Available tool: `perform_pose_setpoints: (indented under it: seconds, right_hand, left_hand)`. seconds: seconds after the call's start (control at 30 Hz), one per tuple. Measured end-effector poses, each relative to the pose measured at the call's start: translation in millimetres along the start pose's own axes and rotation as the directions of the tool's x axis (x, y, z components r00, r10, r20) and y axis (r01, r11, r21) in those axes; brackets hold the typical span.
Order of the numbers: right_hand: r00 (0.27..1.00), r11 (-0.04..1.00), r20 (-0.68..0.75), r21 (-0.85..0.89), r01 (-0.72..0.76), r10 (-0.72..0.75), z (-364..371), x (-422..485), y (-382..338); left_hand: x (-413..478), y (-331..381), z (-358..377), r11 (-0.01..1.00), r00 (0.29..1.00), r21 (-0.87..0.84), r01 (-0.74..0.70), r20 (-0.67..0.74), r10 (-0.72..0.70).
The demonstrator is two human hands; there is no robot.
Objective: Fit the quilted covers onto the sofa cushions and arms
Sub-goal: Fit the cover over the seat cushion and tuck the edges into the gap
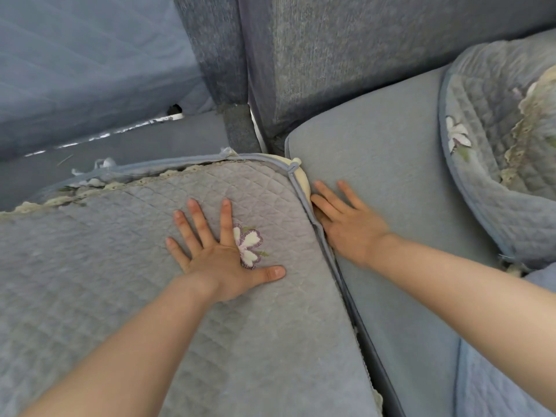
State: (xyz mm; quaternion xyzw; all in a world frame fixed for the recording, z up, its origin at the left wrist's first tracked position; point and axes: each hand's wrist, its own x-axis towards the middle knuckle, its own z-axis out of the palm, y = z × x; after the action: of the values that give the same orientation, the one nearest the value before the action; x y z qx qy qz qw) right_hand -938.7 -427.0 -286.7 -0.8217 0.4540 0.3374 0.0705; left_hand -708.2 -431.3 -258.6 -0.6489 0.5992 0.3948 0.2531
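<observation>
The cover (120, 266) lies spread flat before me, its piped edge at the gap beside the bare cushion (391, 176). My left hand (222, 260) presses on it, fingers spread, by a stitched flower (248, 245). My right hand (346, 224) lies at that edge, fingers straight, thumb hidden. A cream corner (301, 176) shows uncovered; uneven pushing could bunch the quilting or drag it off. A second cover (487, 145) lies crumpled at right.

The near quilted cover (90, 281) is grey-lilac, diamond-stitched, with a white-and-purple embroidered flower (249, 246); the right seat cushion (391, 164) is plain blue-grey.
</observation>
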Motion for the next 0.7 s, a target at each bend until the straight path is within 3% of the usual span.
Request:
perform_pose_setpoints:
  seconds: [0.1,0.23,0.33,0.4,0.47,0.53,0.6,0.7]
  right_hand:
    - [0.998,0.995,0.059,-0.095,-0.027,0.033,-7,11,-13]
    - [0.967,0.971,0.244,-0.238,-0.018,0.078,-20,42,-11]
    - [0.995,0.991,0.098,-0.132,0.012,0.001,-24,35,-2]
    - [0.997,0.995,-0.078,0.101,0.001,0.007,-21,14,0]
    - [0.957,0.878,-0.237,0.477,-0.037,0.169,-24,-3,-6]
    - [0.875,0.602,-0.249,0.796,-0.058,0.414,-37,-9,-22]
    - [0.877,0.388,-0.147,0.92,-0.048,0.457,-51,-6,-44]
    - [0.907,0.343,-0.01,0.927,-0.149,0.42,-56,10,-69]
  left_hand:
    - [1,0,1,1.0,1.0,-0.002,0.001,0.001,-0.001]
    - [3,1,2,1.0,1.0,0.013,0.008,-0.007,-0.008]
    - [2,0,1,1.0,1.0,0.019,0.012,-0.007,-0.012]
    - [2,-1,1,1.0,1.0,0.019,-0.003,-0.011,0.003]
    - [4,-2,2,1.0,1.0,0.026,0.002,-0.018,-0.002]
    - [3,-2,1,1.0,1.0,0.022,0.007,-0.023,-0.007]
    - [3,-2,2,1.0,1.0,0.024,0.007,-0.02,-0.007]
    - [3,-2,2,1.0,0.999,0.022,0.005,-0.031,-0.004]
